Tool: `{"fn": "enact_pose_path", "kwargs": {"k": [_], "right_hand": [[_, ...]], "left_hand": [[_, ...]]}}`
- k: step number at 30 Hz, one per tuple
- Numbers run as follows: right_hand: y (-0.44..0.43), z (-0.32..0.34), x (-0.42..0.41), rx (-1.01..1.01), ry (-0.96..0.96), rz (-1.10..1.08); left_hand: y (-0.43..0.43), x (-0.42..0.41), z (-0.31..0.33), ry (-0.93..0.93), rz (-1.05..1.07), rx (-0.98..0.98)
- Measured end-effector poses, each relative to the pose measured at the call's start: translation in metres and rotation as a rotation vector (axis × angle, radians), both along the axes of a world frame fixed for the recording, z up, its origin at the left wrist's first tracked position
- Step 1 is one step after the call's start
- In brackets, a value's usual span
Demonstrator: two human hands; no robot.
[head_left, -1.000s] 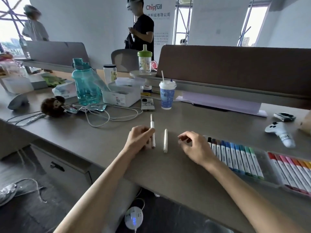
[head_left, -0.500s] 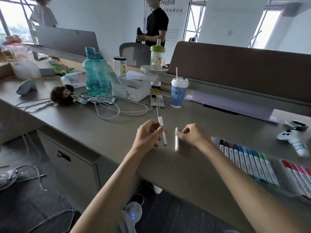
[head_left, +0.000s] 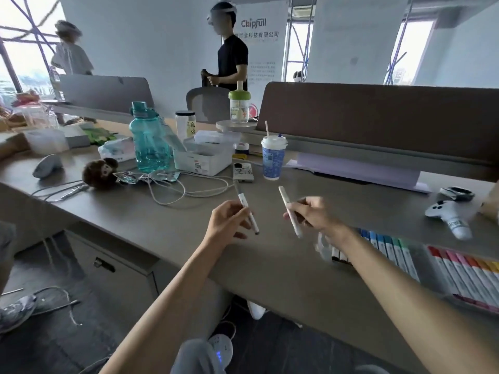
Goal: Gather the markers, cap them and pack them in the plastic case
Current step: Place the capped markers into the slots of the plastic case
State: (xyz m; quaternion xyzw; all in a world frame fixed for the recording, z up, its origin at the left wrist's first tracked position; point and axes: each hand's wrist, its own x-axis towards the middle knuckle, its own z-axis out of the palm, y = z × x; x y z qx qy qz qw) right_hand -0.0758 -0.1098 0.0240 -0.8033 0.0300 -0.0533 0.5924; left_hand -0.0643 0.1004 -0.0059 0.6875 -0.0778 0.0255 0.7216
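Note:
My left hand grips a white marker above the desk, its dark tip pointing down toward me. My right hand holds a second white marker, tilted the same way, a short gap to the right of the first. The clear plastic case lies open at the right, partly behind my right forearm. One half holds a row of blue and green capped markers. The other half holds red, pink and orange capped markers.
Behind my hands stand a paper cup with straw, a phone, white cables, a white box and a teal water bottle. A white controller lies at the right. Two people stand beyond the desk.
My right hand has picked the second marker up off the desk. Both hands have lifted their markers and the view has shifted.

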Motion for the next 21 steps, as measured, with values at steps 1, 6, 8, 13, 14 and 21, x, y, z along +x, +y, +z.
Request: {"fn": "enact_pose_path", "kwargs": {"k": [1, 6, 8, 13, 14, 21], "right_hand": [[-0.008, 0.005, -0.013, 0.095, -0.046, 0.018], [-0.068, 0.019, -0.089, 0.376, -0.110, 0.142], [-0.098, 0.018, -0.116, 0.337, -0.114, 0.112], [-0.172, 0.011, -0.153, 0.160, -0.153, -0.115], [-0.185, 0.010, -0.155, 0.177, -0.162, -0.153], [-0.238, -0.008, -0.162, 0.182, -0.158, -0.287]], "left_hand": [[-0.006, -0.005, 0.004, -0.006, -0.022, -0.009], [-0.060, -0.036, 0.026, -0.069, -0.267, 0.002], [-0.094, -0.046, 0.031, -0.088, -0.370, 0.043], [-0.189, -0.052, 0.039, -0.079, -0.629, 0.210], [-0.206, -0.053, 0.043, -0.084, -0.662, 0.254], [-0.270, -0.056, 0.033, -0.064, -0.733, 0.389]]}}
